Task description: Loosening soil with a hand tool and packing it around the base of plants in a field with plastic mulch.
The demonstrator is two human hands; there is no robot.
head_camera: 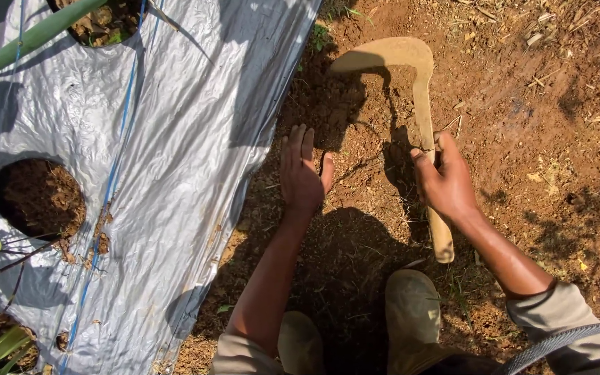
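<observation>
My right hand (446,182) grips the wooden handle of a curved sickle-like hoe (411,69), its mud-coated blade hooking left over loose brown soil (355,139). My left hand (301,173) lies flat, palm down, fingers together, on the soil just right of the plastic sheet's edge and holds nothing. My boots (411,312) stand below the hands, partly in shadow.
A silver plastic mulch sheet (175,173) covers the bed on the left, with round planting holes (39,198) showing soil and blue lines running along it. Green stems (29,38) cross the upper left. Bare, dry earth with scattered debris (543,104) lies to the right.
</observation>
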